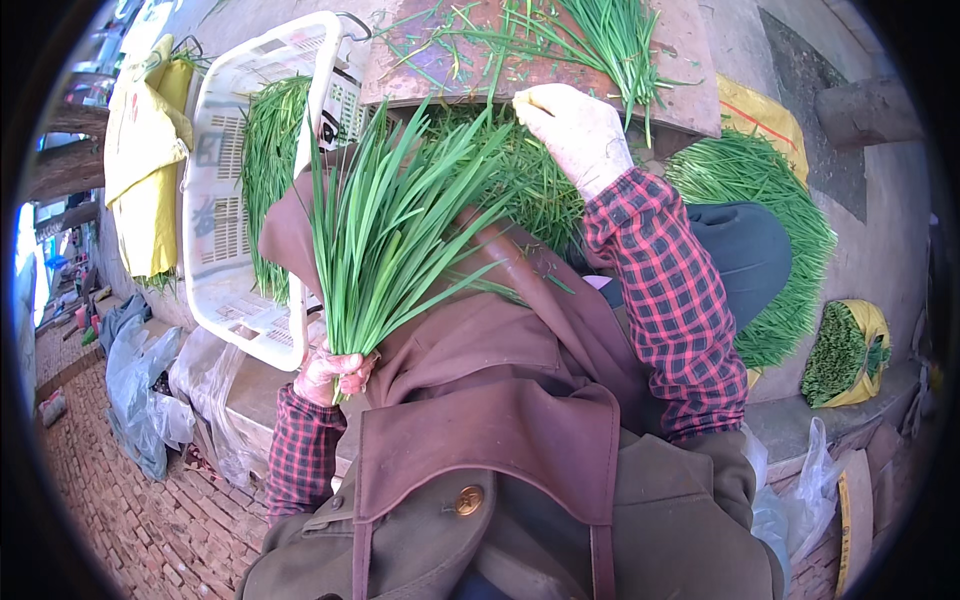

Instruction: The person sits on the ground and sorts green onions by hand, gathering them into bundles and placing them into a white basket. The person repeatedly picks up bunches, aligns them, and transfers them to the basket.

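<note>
My left hand (336, 375) grips a bunch of green garlic chives (390, 247) near the stem ends. Its leaves fan upward over the brown apron (480, 330) on my lap. Fingers drawn together, my right hand (574, 135) hangs by the front edge of a worn board (690, 60). A thin leaf passes close to those fingertips; I see nothing clearly held. More chives (619, 45) lie across the board, among cut scraps. Loose leaves and trimmings (540, 180) are heaped below it, between my knees.
At left, a white plastic crate (225, 300) holds chives, beside a yellow woven sack (146, 172). A large chive pile (780, 247) rests on yellow sacking at right, near a smaller wrapped bundle (832, 360). Plastic bags (142, 397) hang over the ledge above the brick floor (142, 525).
</note>
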{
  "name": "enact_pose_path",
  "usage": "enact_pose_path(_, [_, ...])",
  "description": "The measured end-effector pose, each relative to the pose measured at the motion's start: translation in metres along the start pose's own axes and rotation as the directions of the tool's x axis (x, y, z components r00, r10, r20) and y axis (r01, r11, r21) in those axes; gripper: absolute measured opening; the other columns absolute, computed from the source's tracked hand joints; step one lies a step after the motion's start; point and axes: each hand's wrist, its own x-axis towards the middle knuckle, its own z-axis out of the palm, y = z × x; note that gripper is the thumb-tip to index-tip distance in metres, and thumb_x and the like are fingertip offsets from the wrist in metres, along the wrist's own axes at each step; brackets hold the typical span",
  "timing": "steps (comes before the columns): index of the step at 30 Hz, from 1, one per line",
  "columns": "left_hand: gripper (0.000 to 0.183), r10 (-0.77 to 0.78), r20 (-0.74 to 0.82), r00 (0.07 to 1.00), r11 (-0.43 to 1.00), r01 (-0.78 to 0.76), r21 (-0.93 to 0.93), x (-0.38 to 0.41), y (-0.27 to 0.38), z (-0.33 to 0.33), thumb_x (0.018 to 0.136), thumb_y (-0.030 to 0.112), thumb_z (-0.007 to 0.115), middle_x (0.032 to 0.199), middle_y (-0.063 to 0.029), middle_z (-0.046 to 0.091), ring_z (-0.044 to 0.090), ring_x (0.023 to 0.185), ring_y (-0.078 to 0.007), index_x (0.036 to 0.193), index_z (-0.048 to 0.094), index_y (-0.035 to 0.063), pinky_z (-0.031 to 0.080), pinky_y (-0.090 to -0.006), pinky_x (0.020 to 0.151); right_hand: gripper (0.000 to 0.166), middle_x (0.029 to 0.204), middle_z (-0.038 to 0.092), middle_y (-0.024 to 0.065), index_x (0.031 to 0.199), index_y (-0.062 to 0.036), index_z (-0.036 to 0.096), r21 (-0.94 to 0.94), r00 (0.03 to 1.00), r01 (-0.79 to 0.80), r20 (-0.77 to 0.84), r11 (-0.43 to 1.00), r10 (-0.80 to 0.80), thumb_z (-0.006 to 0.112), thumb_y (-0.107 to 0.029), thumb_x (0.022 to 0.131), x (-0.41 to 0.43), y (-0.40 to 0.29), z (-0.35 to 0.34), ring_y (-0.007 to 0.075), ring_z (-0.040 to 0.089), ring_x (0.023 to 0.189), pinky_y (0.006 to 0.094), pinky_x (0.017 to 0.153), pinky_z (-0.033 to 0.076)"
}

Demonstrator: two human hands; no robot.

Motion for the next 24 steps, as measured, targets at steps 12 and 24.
enact_pose_path(12, [0.035,0.009,0.015,1.000,0.998,-0.010,0.065,0.003,0.002,0.003,0.081,0.011,0.075,0.064,-0.0080,0.050,0.040,0.042,-0.0102,0.108,0.055,0.0018,0.029,-0.0231,0.038,0.018,0.102,0.067,0.0061,0.102,-0.0084,0.067,0.004,0.971,0.237,-0.033,0.971,-0.237,0.061,-0.016,0.087,0.008,-0.027,-0.002,0.0229,0.064,0.094,0.0309,0.082,0.053])
enact_pose_path(24, [0.042,0.011,-0.060,0.998,0.993,-0.004,0.117,0.003,0.001,0.000,0.076,0.012,0.079,0.065,-0.0081,0.052,0.041,0.042,-0.0092,0.110,0.056,0.0019,0.028,-0.0221,0.039,0.035,0.105,0.067,0.0148,0.115,-0.0098,0.068,0.114,0.767,-0.003,0.638,0.993,-0.071,0.063,-0.024,0.084,0.039,-0.053,0.066,0.0320,0.062,0.102,0.0414,0.091,0.049])
